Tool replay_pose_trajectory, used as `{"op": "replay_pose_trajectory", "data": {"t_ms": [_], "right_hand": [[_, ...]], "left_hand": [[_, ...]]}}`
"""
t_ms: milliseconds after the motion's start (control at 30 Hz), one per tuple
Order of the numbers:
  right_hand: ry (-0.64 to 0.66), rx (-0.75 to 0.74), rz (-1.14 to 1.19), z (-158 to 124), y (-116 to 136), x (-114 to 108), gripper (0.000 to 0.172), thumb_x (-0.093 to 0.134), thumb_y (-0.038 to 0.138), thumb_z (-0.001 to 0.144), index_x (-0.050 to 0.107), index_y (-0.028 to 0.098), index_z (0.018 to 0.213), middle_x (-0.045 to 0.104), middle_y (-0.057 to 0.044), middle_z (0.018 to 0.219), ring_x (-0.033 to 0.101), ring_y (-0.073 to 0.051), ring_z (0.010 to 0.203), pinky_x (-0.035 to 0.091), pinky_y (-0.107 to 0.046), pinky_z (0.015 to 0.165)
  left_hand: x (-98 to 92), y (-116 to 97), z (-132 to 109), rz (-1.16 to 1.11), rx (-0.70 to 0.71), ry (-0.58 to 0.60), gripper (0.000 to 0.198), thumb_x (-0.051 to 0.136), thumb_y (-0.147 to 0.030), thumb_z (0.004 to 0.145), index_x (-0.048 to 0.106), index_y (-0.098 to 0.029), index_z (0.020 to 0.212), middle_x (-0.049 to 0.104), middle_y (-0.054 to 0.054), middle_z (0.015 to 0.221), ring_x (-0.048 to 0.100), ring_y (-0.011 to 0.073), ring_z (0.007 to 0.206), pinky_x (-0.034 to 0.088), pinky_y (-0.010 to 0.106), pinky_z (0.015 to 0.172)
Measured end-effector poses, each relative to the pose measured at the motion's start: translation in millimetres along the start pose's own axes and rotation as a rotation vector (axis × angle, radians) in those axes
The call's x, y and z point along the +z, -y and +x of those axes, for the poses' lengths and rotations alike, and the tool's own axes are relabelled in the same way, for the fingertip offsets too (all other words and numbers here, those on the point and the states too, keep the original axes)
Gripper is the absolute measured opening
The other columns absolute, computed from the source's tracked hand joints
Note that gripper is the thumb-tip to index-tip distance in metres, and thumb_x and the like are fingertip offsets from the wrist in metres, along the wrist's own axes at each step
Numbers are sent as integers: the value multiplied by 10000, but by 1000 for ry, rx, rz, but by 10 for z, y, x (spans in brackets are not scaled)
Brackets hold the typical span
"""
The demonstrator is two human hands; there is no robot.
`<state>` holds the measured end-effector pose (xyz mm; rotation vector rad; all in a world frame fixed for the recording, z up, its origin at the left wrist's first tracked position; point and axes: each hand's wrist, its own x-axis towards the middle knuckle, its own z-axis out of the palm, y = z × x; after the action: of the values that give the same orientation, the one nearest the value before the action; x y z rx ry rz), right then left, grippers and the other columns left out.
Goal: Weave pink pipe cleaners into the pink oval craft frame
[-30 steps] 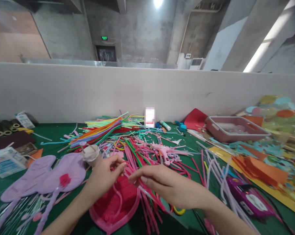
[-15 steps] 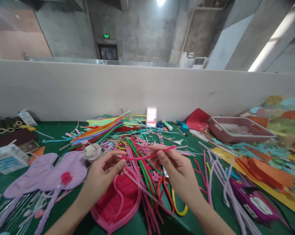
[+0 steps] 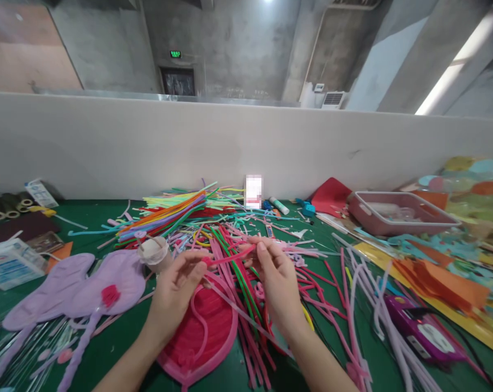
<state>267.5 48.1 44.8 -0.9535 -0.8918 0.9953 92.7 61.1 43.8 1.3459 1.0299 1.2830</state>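
A red-pink pipe cleaner (image 3: 232,257) runs between my two hands over the middle of the table. My left hand (image 3: 180,279) pinches its left end, which looks coiled. My right hand (image 3: 274,275) pinches the other end between thumb and fingers. Below them lies a flat red piece edged in pink pipe cleaner (image 3: 203,326), with a curled pink strand on it. Pink and green pipe cleaners (image 3: 242,291) lie under the hands. Red-handled and yellow tools beside my right hand are mostly hidden by it.
A lilac butterfly-like shape (image 3: 77,286) lies at left near a white cup (image 3: 153,252). Behind is a heap of coloured pipe cleaners (image 3: 164,218). To the right are a purple device (image 3: 426,329) with a cord, a pink tray (image 3: 405,218) and orange paper pieces (image 3: 442,283).
My right hand has moved left, closer to my left hand, and now holds the pipe cleaner nearer its tip. My left hand still pinches the coiled end. The view has tilted slightly down.
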Motion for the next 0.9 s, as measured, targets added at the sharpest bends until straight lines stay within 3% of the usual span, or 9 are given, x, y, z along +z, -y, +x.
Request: {"op": "replay_pose_trajectory", "data": {"t_ms": [100, 200, 300, 433, 533, 633, 733, 900], "right_hand": [[104, -84, -201, -33, -90, -10, 197, 587, 313, 890, 632, 206, 1049, 721, -68, 996, 670, -192, 912, 517, -332, 840], [102, -224, -485, -40, -145, -51, 168, 578, 228, 878, 666, 207, 1019, 719, -64, 945, 671, -196, 837, 523, -340, 783], [26, -466, -708, -28, -152, -111, 245, 540, 181, 885, 719, 219, 1048, 662, -75, 919, 630, -198, 819, 516, -339, 733], [9, -660, -747, -35, -132, -158, 379, 498, 132, 904, 669, 297, 1199, 602, -88, 1084, 601, -204, 980, 518, -350, 803], [104, -674, -684, -73, -119, -151, 442, 474, 83, 904, 621, 311, 1254, 628, -78, 1167, 597, -206, 1084, 496, -371, 911], [145, -643, -570, -117, -94, -129, 416, 495, 67, 888, 641, 307, 1193, 675, -58, 1105, 615, -212, 1067, 486, -387, 934], [185, -532, -426, -142, -60, -106, 369, 539, 86, 889, 684, 335, 1120, 692, -31, 1022, 642, -195, 975, 515, -354, 865], [319, -363, -301, -164, -33, -65, 363, 601, 123, 880, 712, 395, 1093, 654, -18, 1196, 605, -206, 1112, 518, -361, 899]], "left_hand": [[15, 5, 12, -212, -77, -59, 288, 757, -382, 749, 680, -207, 965, 661, -35, 758, 585, 81, 563, 500, 176, 556], [5, 17, 24, -333, -144, -73, 312, 835, -368, 659, 723, -182, 883, 662, -38, 686, 576, 65, 569, 480, 135, 540], [-12, 61, 25, -355, -210, -3, 283, 862, -344, 628, 742, -171, 817, 681, -30, 658, 604, 67, 584, 483, 127, 560], [-17, 108, 17, -359, -265, 105, 252, 865, -318, 634, 749, -165, 797, 690, -26, 639, 611, 59, 566, 478, 124, 564], [-14, 94, 14, -383, -294, 132, 248, 866, -301, 637, 745, -158, 800, 689, -28, 651, 616, 55, 565, 476, 121, 561], [-14, 65, 7, -412, -332, 154, 279, 872, -287, 629, 736, -158, 835, 681, -34, 650, 622, 59, 554, 473, 123, 542], [-9, 54, -4, -445, -372, 193, 284, 873, -288, 627, 721, -155, 827, 674, -32, 635, 619, 65, 538, 473, 130, 522], [-5, 70, -8, -476, -387, 190, 281, 874, -287, 625, 714, -146, 808, 687, -20, 662, 616, 70, 543, 495, 144, 542]]}}
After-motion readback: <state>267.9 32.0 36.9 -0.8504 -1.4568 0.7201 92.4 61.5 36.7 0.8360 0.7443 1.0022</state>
